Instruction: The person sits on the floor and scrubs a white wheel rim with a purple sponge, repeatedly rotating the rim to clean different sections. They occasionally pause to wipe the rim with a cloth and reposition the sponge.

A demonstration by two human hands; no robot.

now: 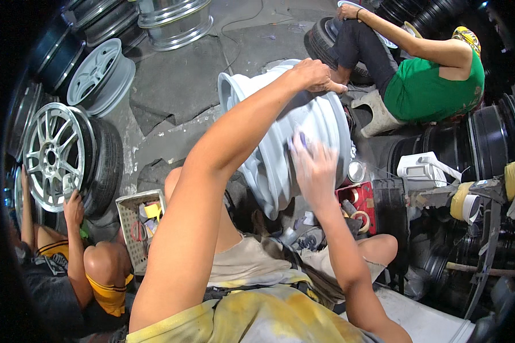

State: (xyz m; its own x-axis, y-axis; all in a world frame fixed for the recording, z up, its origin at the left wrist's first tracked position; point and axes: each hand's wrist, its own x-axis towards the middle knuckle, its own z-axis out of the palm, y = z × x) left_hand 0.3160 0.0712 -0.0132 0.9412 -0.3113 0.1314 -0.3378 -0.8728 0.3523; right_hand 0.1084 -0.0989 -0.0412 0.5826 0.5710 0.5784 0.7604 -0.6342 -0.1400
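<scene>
A pale grey wheel rim (pixel 272 137) stands in front of me, its barrel turned towards me. My left hand (pixel 316 75) reaches over the top and is closed on its far upper edge, with the thumb stretched to the right. Against the barrel's outer face lies my right hand (pixel 316 166), smeared by motion and whitened with dust. Its fingers press a small purple piece (pixel 300 138) on the rim; what kind of piece it is I cannot make out.
Left stands a plastic basket (pixel 140 228) of small tools. A red container (pixel 360 203) and a tin can (pixel 356 170) are to the right. One co-worker handles a spoked wheel (pixel 57 157) on the left; another, in a green top (pixel 440 86), sits at the far right. More rims (pixel 101 77) surround us.
</scene>
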